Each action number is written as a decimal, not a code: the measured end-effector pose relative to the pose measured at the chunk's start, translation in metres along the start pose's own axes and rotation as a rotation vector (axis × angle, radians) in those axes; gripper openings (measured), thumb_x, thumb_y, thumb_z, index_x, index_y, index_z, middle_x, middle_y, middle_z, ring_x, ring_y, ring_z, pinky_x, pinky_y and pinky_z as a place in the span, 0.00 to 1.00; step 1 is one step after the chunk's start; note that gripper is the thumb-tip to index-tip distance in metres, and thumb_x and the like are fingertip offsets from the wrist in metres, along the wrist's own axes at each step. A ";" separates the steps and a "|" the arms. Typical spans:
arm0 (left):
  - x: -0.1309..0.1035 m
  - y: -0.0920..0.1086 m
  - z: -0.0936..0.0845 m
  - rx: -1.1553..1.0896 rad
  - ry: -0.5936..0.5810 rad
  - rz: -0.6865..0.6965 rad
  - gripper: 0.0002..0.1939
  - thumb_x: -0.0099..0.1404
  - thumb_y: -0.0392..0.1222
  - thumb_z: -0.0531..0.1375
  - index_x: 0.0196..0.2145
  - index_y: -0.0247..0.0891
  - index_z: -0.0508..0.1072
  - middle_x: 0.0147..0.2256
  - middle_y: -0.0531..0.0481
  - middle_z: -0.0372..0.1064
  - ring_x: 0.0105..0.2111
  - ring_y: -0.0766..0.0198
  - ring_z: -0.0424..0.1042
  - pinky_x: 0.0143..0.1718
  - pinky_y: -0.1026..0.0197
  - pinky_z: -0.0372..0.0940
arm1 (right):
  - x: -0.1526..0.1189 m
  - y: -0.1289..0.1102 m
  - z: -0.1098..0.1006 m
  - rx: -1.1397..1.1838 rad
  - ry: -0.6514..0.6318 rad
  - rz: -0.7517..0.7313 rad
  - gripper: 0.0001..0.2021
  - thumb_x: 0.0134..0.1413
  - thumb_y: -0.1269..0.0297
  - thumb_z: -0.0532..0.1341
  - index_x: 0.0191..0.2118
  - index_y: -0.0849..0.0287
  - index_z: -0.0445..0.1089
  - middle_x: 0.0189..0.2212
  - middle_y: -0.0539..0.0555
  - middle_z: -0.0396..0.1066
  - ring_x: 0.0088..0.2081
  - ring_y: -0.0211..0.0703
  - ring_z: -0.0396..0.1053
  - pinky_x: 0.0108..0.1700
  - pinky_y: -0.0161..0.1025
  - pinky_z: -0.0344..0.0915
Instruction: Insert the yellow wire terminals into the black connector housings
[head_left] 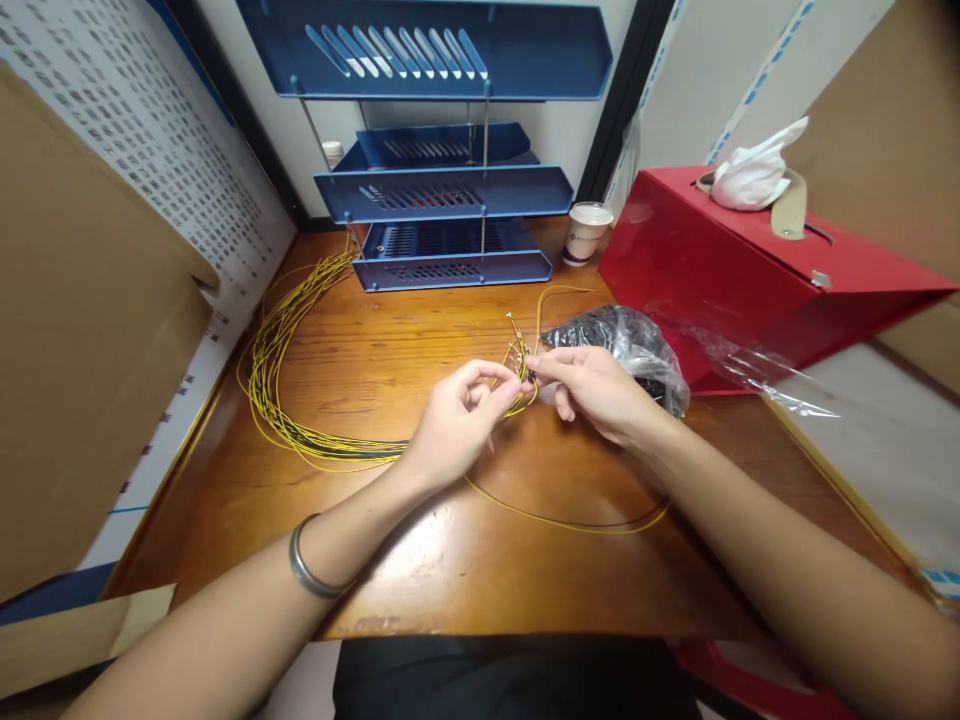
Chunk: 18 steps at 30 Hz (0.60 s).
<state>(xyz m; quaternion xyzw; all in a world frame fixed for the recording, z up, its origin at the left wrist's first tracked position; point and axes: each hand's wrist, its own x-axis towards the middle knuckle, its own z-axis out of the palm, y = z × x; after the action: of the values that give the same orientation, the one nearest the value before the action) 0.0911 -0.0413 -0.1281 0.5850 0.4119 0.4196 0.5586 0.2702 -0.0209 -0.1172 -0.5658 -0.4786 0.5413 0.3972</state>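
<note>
Nearest, on the bench [420, 590], a loose strand [562, 523] curves in front of both hands and runs beneath the right forearm. Beyond it, the left grip [454, 420] is pinched, thumb against forefinger, on the yellow-and-black wires [520, 340], and the right grip [592, 390] closes on them just beside it, near small metallic ends. The handling looks partway along: several ends are gathered at the fingertips, yet some stick out unevenly and one thin strand arcs away beyond the right grip; how many ends are left to deal with cannot be told. The rest of the wires lies in a broad coil left of the left grip. Just beyond the right grip sits a clear plastic bag [637, 345] holding black pieces too indistinct to identify. Farther off are a red box [697, 270] with white tissue poking from its top, a paper cup [585, 235] whose contents are hidden, and blue stacked trays [450, 190], something reddish showing through the middle slots.
</note>
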 end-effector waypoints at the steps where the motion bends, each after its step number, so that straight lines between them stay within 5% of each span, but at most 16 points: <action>1: 0.000 0.000 0.000 0.001 -0.023 -0.026 0.19 0.64 0.55 0.65 0.39 0.35 0.73 0.17 0.61 0.60 0.15 0.72 0.60 0.18 0.68 0.60 | -0.002 0.002 0.000 0.083 0.014 -0.043 0.16 0.46 0.52 0.72 0.27 0.62 0.74 0.28 0.55 0.78 0.12 0.27 0.56 0.13 0.31 0.50; 7: 0.002 0.001 -0.002 -0.089 -0.124 -0.200 0.28 0.61 0.64 0.63 0.39 0.31 0.78 0.32 0.42 0.78 0.27 0.64 0.74 0.27 0.64 0.69 | -0.013 0.013 0.007 0.279 0.018 -0.057 0.23 0.40 0.47 0.75 0.32 0.60 0.72 0.25 0.49 0.75 0.12 0.24 0.50 0.13 0.30 0.42; 18: 0.003 0.002 -0.002 -0.169 -0.188 -0.172 0.15 0.62 0.48 0.68 0.36 0.31 0.82 0.29 0.47 0.78 0.27 0.70 0.71 0.32 0.67 0.65 | -0.022 0.021 0.024 0.392 0.021 -0.092 0.21 0.47 0.47 0.72 0.33 0.59 0.68 0.34 0.54 0.81 0.12 0.23 0.51 0.14 0.30 0.40</action>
<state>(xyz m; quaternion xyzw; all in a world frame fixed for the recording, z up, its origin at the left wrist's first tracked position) 0.0900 -0.0373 -0.1259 0.5352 0.3698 0.3465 0.6759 0.2501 -0.0485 -0.1351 -0.4607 -0.3853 0.5996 0.5289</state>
